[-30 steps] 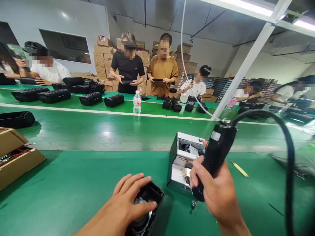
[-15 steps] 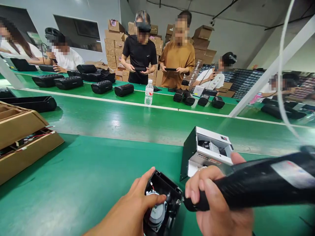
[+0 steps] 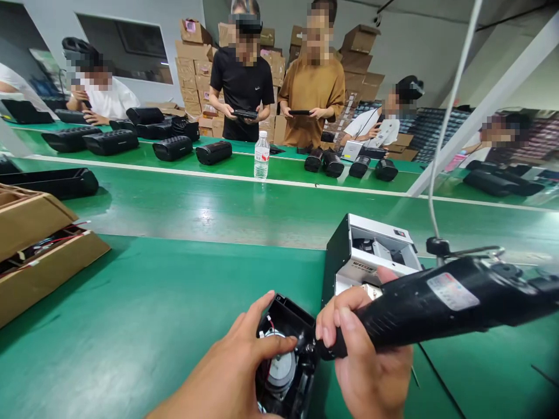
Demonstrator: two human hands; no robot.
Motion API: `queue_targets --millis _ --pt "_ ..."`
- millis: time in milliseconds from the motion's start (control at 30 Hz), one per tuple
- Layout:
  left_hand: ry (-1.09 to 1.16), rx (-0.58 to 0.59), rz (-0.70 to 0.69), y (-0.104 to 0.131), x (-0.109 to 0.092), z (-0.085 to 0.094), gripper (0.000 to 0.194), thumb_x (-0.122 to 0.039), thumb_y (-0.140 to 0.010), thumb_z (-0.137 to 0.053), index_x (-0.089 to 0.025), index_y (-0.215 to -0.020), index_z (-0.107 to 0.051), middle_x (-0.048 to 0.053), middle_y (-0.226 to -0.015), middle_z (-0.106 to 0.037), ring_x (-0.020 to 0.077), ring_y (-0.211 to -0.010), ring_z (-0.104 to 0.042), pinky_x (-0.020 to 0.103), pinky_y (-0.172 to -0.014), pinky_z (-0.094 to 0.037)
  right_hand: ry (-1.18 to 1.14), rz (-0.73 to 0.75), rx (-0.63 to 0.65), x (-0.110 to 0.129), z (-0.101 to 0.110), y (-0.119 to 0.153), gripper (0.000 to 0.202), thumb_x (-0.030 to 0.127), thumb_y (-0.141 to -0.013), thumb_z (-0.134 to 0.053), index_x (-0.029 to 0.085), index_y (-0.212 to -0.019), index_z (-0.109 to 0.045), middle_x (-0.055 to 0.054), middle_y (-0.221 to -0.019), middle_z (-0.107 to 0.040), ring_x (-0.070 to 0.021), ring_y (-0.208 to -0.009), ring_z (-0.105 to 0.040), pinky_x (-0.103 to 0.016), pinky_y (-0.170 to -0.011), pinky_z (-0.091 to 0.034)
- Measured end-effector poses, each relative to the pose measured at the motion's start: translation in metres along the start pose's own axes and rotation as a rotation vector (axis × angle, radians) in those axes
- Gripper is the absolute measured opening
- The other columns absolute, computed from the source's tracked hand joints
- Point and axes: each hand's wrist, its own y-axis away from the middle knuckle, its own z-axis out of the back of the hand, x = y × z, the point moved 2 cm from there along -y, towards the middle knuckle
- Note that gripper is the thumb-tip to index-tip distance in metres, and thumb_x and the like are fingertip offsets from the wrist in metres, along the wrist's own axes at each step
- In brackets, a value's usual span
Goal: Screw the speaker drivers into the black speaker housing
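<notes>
Right grip (image 3: 367, 349) wraps electric screwdriver (image 3: 437, 302) — tip at speaker housing (image 3: 286, 355), left grip (image 3: 244, 366) holding it.

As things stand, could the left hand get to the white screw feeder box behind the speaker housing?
Probably yes. The left hand holds the open speaker housing, and the white feeder box sits just beyond it, though the right hand with the electric screwdriver crosses in front, so it would have to let go.

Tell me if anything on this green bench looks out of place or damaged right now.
Nothing stands out. The left hand steadies an open speaker housing, wires showing, while the right hand holds the electric screwdriver tip against it. The water bottle stands upright.
</notes>
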Motion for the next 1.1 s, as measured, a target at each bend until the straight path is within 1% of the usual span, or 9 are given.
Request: queue_targets --millis 200,333,500,533,633,700,833,967,1100 --pt "0.03 0.071 0.086 -0.003 -0.011 0.007 0.095 -0.053 -0.05 -0.108 -0.05 -0.138 -0.073 0.003 -0.184 -0.015 0.0455 -0.152 -0.049 0.055 -0.116 -0.054 -0.019 0.021 0.077 -0.005 0.0 0.01 0.053 0.02 -0.108 -0.063 0.037 -0.151 -0.04 0.008 -0.075 -0.057 -0.0118 -0.057 -0.057 -0.026 -0.056 -0.051" --pt "-0.008 0.124 0.129 -0.004 -0.02 0.014 0.092 -0.042 -0.054 -0.106 -0.048 -0.139 -0.073 0.004 -0.184 -0.015 0.0441 -0.156 -0.044 0.054 -0.12 -0.049 -0.005 0.022 0.081 -0.007 0.0 0.016 0.052 0.02 -0.106 -0.064 0.036 -0.149 -0.039 0.007 -0.077 -0.057 -0.0136 -0.059 -0.056 -0.029 -0.058 -0.05" --pt "0.036 0.156 0.152 -0.002 -0.032 0.024 0.092 -0.05 -0.055 -0.106 -0.044 -0.141 -0.073 0.006 -0.184 -0.014 0.044 -0.16 -0.038 0.052 -0.125 -0.044 0.029 -0.006 0.077 -0.009 0.001 0.016 0.043 0.022 -0.105 -0.066 0.032 -0.14 -0.044 0.004 -0.082 -0.059 -0.0152 -0.066 -0.058 -0.032 -0.063 -0.051" --pt "0.041 0.164 0.163 -0.002 -0.035 0.027 0.087 -0.047 -0.061 -0.104 -0.043 -0.142 -0.073 0.007 -0.184 -0.015 0.0422 -0.161 -0.036 0.051 -0.126 -0.042 0.028 -0.015 0.084 -0.01 0.001 0.014 0.042 0.022 -0.105 -0.067 0.032 -0.14 -0.045 0.004 -0.083 -0.059 -0.0147 -0.066 -0.058 -0.031 -0.063 -0.051" --pt "-0.045 0.224 0.208 -0.004 -0.049 0.036 0.076 -0.021 -0.076 -0.088 -0.045 -0.145 -0.069 0.008 -0.183 -0.017 0.0377 -0.162 -0.035 0.052 -0.129 -0.039 -0.01 -0.05 0.095 -0.009 0.0 0.011 0.043 0.021 -0.108 -0.063 0.035 -0.144 -0.043 0.006 -0.083 -0.059 -0.0116 -0.063 -0.058 -0.027 -0.062 -0.051" --pt "-0.142 0.266 0.204 -0.007 -0.058 0.04 0.075 -0.012 -0.076 -0.079 -0.041 -0.145 -0.069 0.012 -0.183 -0.013 0.0402 -0.162 -0.034 0.056 -0.127 -0.04 -0.039 -0.06 0.1 -0.008 0.0 0.01 0.049 0.019 -0.11 -0.06 0.037 -0.15 -0.04 0.007 -0.08 -0.058 -0.0108 -0.061 -0.058 -0.026 -0.062 -0.052" --pt "-0.191 0.299 0.169 -0.014 -0.067 0.04 0.065 -0.013 -0.079 -0.074 -0.027 -0.142 -0.069 0.022 -0.182 -0.004 0.0439 -0.159 -0.038 0.055 -0.12 -0.049 -0.048 0.003 0.131 -0.005 0.002 0.012 0.06 0.019 -0.11 -0.059 0.038 -0.16 -0.033 0.007 -0.079 -0.056 -0.0113 -0.061 -0.058 -0.027 -0.061 -0.053" --pt "-0.225 0.328 0.222 -0.016 -0.066 0.036 0.071 -0.012 -0.076 -0.08 -0.03 -0.143 -0.066 0.019 -0.182 0.004 0.0477 -0.156 -0.043 0.062 -0.112 -0.054 -0.068 -0.022 0.13 -0.006 0.004 0.011 0.057 0.02 -0.11 -0.058 0.039 -0.159 -0.035 0.006 -0.079 -0.055 -0.0114 -0.061 -0.057 -0.027 -0.06 -0.053" --pt "-0.231 0.303 0.203 -0.015 -0.065 0.035 0.067 -0.015 -0.079 -0.078 -0.031 -0.143 -0.067 0.019 -0.182 0.001 0.0462 -0.15 -0.052 0.061 -0.113 -0.053 -0.128 -0.072 0.117 -0.01 0.006 0.005 0.058 0.023 -0.11 -0.06 0.042 -0.158 -0.033 0.007 -0.08 -0.055 -0.0112 -0.06 -0.057 -0.026 -0.061 -0.055"
